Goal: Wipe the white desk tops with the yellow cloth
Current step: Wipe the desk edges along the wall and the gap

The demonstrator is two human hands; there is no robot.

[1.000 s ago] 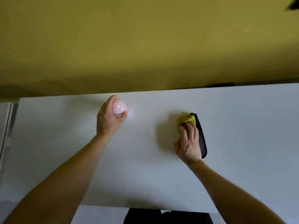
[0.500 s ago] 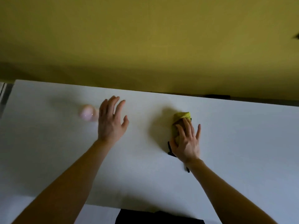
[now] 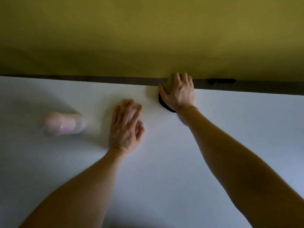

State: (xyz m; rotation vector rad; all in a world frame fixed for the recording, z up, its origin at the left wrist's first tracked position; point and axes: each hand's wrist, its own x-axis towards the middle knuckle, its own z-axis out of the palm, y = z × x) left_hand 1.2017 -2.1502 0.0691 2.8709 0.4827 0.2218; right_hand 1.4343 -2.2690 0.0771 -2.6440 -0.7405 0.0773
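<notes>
Two hands on white desk (image 3: 158,170), left hand (image 3: 125,129) flat, right hand (image 3: 179,92) pressing yellow cloth (image 3: 169,84)

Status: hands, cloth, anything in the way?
Left hand open, empty. Right hand presses yellow cloth at white desk far edge, black item beneath. Pink object lies left of left hand, untouched.

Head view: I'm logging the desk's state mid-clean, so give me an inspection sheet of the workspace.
Surface: white desk top, dimly lit.
Job's things: yellow cloth and a black item under the right hand at the far edge.
Clutter: blurred pink object left of the left hand.
Hands: left hand flat on the desk; right hand presses the cloth, fingers straight.
Cables: nothing seen.
Surroundings: yellow wall; dark strip behind the desk.
</notes>
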